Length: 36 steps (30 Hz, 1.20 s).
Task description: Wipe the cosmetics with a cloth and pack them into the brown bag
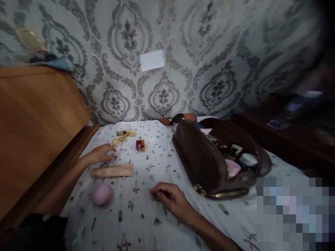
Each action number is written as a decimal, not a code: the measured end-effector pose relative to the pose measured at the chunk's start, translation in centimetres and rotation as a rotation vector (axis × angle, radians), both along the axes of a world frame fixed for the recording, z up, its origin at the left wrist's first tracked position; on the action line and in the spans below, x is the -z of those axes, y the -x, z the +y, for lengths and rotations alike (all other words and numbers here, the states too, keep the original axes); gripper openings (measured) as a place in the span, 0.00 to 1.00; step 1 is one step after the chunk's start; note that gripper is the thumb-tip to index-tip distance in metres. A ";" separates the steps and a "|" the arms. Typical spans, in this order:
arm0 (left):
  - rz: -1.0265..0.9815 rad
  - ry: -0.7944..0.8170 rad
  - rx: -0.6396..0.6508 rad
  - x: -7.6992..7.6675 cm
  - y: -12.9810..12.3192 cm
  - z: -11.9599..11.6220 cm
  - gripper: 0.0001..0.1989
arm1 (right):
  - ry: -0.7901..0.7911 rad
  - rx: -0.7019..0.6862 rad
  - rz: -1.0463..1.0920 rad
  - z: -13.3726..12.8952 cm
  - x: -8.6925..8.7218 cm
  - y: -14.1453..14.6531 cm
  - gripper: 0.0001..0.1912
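Observation:
My left hand (103, 153) is over the patterned white sheet with its fingers apart and nothing between them. It lies between small gold-and-yellow items (124, 136) and a beige tube (113, 170). A pink egg-shaped object (103, 194) sits below the tube. To the right of my left hand is a small red-and-gold item (140, 145). My right hand (170, 197) rests on the sheet at the lower middle, fingers curled and thumb apart, holding nothing visible. It is nearest to an open dark brown bag (201, 153) filled with jars and other items.
A brown strap (180, 119) lies behind the bag. On the left rises a wooden panel (39, 129); a patterned wall (163, 90) with a white card (152, 60) stands behind. A clear bottle (294, 108) is on a dark surface at right.

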<state>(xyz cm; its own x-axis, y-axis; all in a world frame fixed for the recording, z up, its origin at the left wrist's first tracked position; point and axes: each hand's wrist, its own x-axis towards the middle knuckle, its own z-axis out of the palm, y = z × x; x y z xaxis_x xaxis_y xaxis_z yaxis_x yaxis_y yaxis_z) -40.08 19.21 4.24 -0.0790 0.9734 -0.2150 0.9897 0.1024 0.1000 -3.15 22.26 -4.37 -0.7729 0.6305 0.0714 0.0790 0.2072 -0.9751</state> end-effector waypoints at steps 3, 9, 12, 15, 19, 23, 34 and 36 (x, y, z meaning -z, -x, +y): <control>-0.014 -0.175 0.059 0.5 -2.2 2.3 0.26 | 0.031 0.005 0.010 -0.3 -0.3 0.2 0.14; 0.142 -0.434 0.169 1.7 -9.1 8.1 0.25 | 0.007 0.017 0.021 -0.1 0.3 0.3 0.17; 0.200 -0.322 0.189 2.2 -11.4 9.7 0.25 | 0.001 0.010 0.025 -0.1 0.4 0.2 0.17; 0.184 -0.264 0.150 2.5 -11.7 10.4 0.21 | 0.052 0.010 0.061 -0.2 0.3 0.2 0.17; 0.002 -0.300 0.116 2.3 -12.0 10.0 0.19 | 0.220 0.063 0.198 0.0 0.7 0.5 0.14; -0.353 -0.300 0.077 1.4 -15.8 7.1 0.21 | 0.287 0.228 0.301 0.5 0.9 0.7 0.33; -0.736 -0.507 -0.116 4.6 -23.5 -1.7 0.29 | 0.130 0.261 0.327 1.0 1.2 0.7 0.40; -0.724 -0.471 -0.182 5.6 -22.4 -3.5 0.33 | 0.045 0.258 0.241 0.8 1.3 0.7 0.41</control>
